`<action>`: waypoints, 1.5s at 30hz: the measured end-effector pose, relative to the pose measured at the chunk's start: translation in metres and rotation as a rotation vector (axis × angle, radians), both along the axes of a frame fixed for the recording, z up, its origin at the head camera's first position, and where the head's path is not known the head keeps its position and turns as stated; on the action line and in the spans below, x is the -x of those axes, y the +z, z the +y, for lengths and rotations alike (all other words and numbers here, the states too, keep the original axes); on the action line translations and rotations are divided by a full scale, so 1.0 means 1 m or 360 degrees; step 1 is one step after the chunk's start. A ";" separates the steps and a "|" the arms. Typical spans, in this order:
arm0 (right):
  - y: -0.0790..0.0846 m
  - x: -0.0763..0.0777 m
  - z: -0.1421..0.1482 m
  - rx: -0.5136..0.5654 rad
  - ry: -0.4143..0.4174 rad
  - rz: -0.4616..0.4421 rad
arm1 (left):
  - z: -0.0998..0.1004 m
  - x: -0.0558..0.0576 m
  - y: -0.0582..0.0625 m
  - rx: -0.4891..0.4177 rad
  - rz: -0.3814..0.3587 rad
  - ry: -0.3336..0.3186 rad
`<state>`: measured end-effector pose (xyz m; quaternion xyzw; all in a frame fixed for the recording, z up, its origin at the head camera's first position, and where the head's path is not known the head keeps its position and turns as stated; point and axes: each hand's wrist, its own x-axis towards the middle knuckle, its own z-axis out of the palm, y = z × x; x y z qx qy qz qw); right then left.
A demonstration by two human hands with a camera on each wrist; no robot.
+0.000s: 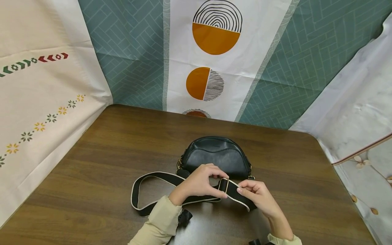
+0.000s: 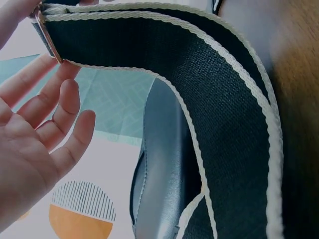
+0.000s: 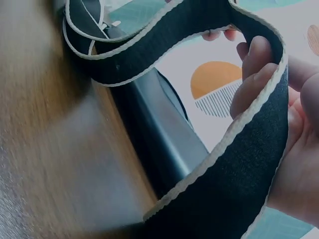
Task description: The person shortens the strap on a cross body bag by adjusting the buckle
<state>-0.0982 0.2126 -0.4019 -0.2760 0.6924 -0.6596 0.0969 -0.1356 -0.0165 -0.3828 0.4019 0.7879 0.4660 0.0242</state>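
Observation:
A black half-moon handbag (image 1: 215, 153) stands on the wooden table, its wide black strap (image 1: 156, 175) with cream edging looped in front and to the left. My left hand (image 1: 200, 180) pinches the strap's gold slide buckle (image 1: 227, 185) between thumb and fingers; the buckle (image 2: 47, 35) also shows in the left wrist view, with the lower fingers loosely spread. To the right of the buckle, my right hand (image 1: 258, 197) pinches the strap between thumb and fingers. In the right wrist view the strap (image 3: 249, 154) bends in a loop past the right hand (image 3: 299, 124), partly covering its fingers.
The brown wooden table (image 1: 101, 163) extends around the bag on all sides. Behind it hangs a teal and white cloth (image 1: 134, 58) with orange circles. Pale cloths drape at the left (image 1: 39, 102) and right (image 1: 361, 98) edges.

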 end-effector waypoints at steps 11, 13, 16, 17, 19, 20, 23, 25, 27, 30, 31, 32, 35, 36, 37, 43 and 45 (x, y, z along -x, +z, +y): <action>-0.001 0.002 -0.009 0.0175 0.0110 -0.0020 | 0.009 -0.005 0.002 -0.0003 0.0124 -0.0017; 0.000 0.002 -0.011 0.0184 0.0124 0.0011 | 0.011 -0.006 0.002 0.0029 0.0142 -0.0021; 0.000 0.002 -0.014 0.0173 0.0118 0.0027 | 0.013 -0.008 0.002 0.0077 0.0191 0.0000; 0.001 0.002 -0.014 0.0165 0.0107 0.0023 | 0.012 -0.008 0.002 0.0086 0.0205 0.0012; 0.001 0.002 -0.014 0.0136 0.0082 0.0002 | 0.011 -0.008 0.002 0.0097 0.0227 0.0027; 0.002 0.002 -0.013 0.0116 0.0074 -0.0013 | 0.011 -0.008 0.002 0.0099 0.0234 0.0029; 0.003 0.002 -0.010 0.0046 0.0075 -0.0052 | 0.007 -0.007 0.003 0.0095 0.0228 0.0044; 0.004 0.002 -0.006 0.0004 0.0094 -0.0074 | 0.005 -0.006 0.003 0.0080 0.0207 0.0053; 0.004 0.002 -0.002 -0.0026 0.0107 -0.0085 | 0.003 -0.005 0.003 0.0066 0.0189 0.0063; 0.003 0.001 0.002 -0.0041 0.0108 -0.0076 | 0.000 -0.004 0.003 0.0052 0.0151 0.0061; 0.003 0.001 0.003 -0.0039 0.0106 -0.0063 | -0.001 -0.004 0.003 0.0051 0.0134 0.0056; 0.002 0.001 0.004 -0.0034 0.0103 -0.0049 | -0.001 -0.003 0.003 0.0056 0.0119 0.0049; 0.001 0.002 0.004 -0.0002 0.0102 -0.0009 | -0.002 -0.003 0.002 0.0079 0.0062 0.0029; 0.000 0.003 0.004 0.0011 0.0106 0.0002 | -0.002 -0.003 0.002 0.0090 0.0048 0.0025; -0.001 0.003 0.003 0.0024 0.0109 0.0009 | -0.002 -0.003 0.002 0.0104 0.0040 0.0021; -0.003 0.004 -0.004 0.0048 0.0091 0.0052 | 0.000 -0.005 0.004 0.0197 0.0055 0.0014; -0.003 0.004 -0.007 0.0049 0.0084 0.0077 | 0.001 -0.005 0.005 0.0228 0.0065 0.0018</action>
